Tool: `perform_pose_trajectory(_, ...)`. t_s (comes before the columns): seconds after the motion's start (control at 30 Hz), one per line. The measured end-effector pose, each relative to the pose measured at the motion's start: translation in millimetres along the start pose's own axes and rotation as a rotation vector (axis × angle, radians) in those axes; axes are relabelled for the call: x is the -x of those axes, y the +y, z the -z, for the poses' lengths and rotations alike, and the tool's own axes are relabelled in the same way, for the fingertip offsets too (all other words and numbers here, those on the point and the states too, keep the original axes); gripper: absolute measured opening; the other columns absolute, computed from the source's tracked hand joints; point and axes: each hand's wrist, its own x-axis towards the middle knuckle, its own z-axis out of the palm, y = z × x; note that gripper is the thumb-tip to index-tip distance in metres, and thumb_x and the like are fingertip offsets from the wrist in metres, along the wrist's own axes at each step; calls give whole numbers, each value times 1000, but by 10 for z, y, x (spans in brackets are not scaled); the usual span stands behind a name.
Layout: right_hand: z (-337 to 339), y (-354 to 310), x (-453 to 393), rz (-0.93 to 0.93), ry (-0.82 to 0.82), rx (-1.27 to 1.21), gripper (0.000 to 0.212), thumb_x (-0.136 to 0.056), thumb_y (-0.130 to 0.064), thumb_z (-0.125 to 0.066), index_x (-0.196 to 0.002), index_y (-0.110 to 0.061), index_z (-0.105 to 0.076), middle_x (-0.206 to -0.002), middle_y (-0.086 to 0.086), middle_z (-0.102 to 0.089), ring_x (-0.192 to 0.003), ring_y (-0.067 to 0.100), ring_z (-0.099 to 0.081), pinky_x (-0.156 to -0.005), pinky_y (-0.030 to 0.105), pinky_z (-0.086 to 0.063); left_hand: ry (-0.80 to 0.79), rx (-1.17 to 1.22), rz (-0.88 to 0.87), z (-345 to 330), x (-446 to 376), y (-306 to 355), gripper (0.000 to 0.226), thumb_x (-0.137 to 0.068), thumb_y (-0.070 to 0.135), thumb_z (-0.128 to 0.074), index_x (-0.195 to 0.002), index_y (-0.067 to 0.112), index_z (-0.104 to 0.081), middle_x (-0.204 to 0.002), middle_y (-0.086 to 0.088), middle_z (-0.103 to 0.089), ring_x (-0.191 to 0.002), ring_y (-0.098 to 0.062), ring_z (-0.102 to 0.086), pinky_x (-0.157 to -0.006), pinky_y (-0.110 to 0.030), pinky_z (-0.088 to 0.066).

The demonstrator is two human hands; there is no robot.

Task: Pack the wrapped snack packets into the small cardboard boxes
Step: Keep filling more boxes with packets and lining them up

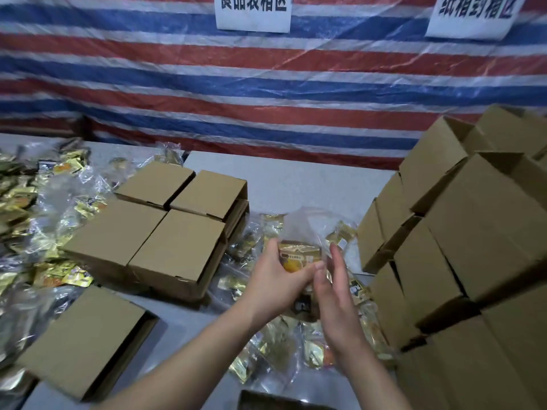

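My left hand grips a stack of gold snack packets inside a clear plastic bag, fingers and thumb curled round it above the table. My right hand is flat with straight fingers, pressed against the right side of the same bundle. More gold packets lie loose on the table beneath both hands. Closed small cardboard boxes sit in a block just left of my hands, and another closed box lies nearer at the lower left.
A tall stack of folded cardboard boxes fills the right side. Heaps of gold packets in clear bags cover the left of the grey table. A striped tarp hangs behind. A dark box edge shows at the bottom.
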Motion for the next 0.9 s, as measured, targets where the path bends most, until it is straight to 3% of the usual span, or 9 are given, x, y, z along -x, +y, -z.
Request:
perform_pose_trajectory(0.13, -82, -114, 95, 99, -13, 332, 73, -79, -59, -49, -129, -81, -1, -131, -64, -8, -127, -33, -14, -103, 14, -28, 191, 61, 36, -55, 153, 148, 54, -60, 61, -77, -104, 36, -57, -93, 13, -72, -84, -5, -71, -68, -33, -60)
perform_pose_trajectory(0.23, -32, -198, 176, 115, -50, 610, 91, -79, -54, -56, -130, -77, 16, -139, -57, -7, -125, -28, -16, -100, 23, -28, 228, 73, 71, -40, 265, 135, 51, -70, 60, -74, -106, 26, -60, -101, 5, -69, -94, -13, -69, -79, -39, -59)
perform_pose_trajectory(0.33, -32, -186, 243, 107, -111, 849, 114, -77, -60, -66, -141, -58, 27, -158, -30, -9, -141, 5, -31, -91, 29, -40, 199, 76, 132, -23, 376, 120, 52, -84, 64, -61, -110, 19, -59, -106, -3, -66, -101, -19, -65, -79, -34, -53)
perform_pose_trajectory(0.43, -65, -76, 273, 96, -55, 808, 121, -75, -57, -76, -150, -46, 18, -159, -20, -9, -144, 15, -29, -101, 32, -38, 147, -65, 200, -22, 470, 115, 70, -91, 73, -37, -118, 13, -61, -115, -8, -66, -112, -25, -62, -95, -42, -51)
perform_pose_trajectory(0.53, 23, 8, 316, 94, -67, 706, 120, -74, -57, -79, -147, -57, 16, -154, -31, -8, -137, -2, -25, -97, 26, -31, 32, -166, 203, 20, 597, 97, 65, -96, 70, -29, -101, 19, -70, -87, 14, -69, -88, -7, -64, -81, -29, -50)
perform_pose_trajectory(0.63, 161, 43, 362, 44, -196, 581, 117, -62, -72, -78, -141, -71, 10, -146, -50, -6, -125, -31, -12, -102, 16, -26, -176, -122, 294, 64, 674, -30, 74, -96, 71, -24, -149, 23, -44, -144, 5, -54, -128, -9, -51, -95, -21, -33)
perform_pose_trajectory(0.67, 199, 62, 379, 25, -261, 552, 116, -60, -73, -79, -144, -69, 1, -145, -52, -10, -123, -36, -12, -99, 9, -28, -237, -109, 315, 78, 703, -91, 74, -95, 72, -22, -153, 29, -37, -143, 2, -55, -124, -8, -53, -97, -23, -34)
perform_pose_trajectory(0.77, 273, 138, 432, -46, -395, 460, 99, -65, -52, -86, -147, -53, -31, -147, -33, -35, -116, -33, -33, -75, -1, -42, -354, -78, 355, 119, 851, -220, 78, -82, 80, -20, -136, 31, -49, -81, 11, -70, -71, 6, -62, -78, -24, -44)
perform_pose_trajectory(0.9, 401, 223, 558, -57, -377, 419, 72, -74, -25, -84, -129, -55, -48, -129, -34, -52, -113, -25, -46, -79, -2, -39, -512, 42, 435, 160, 998, -429, 93, -75, 91, -24, -137, 29, -56, -121, -8, -64, -107, -3, -64, -95, -30, -46)
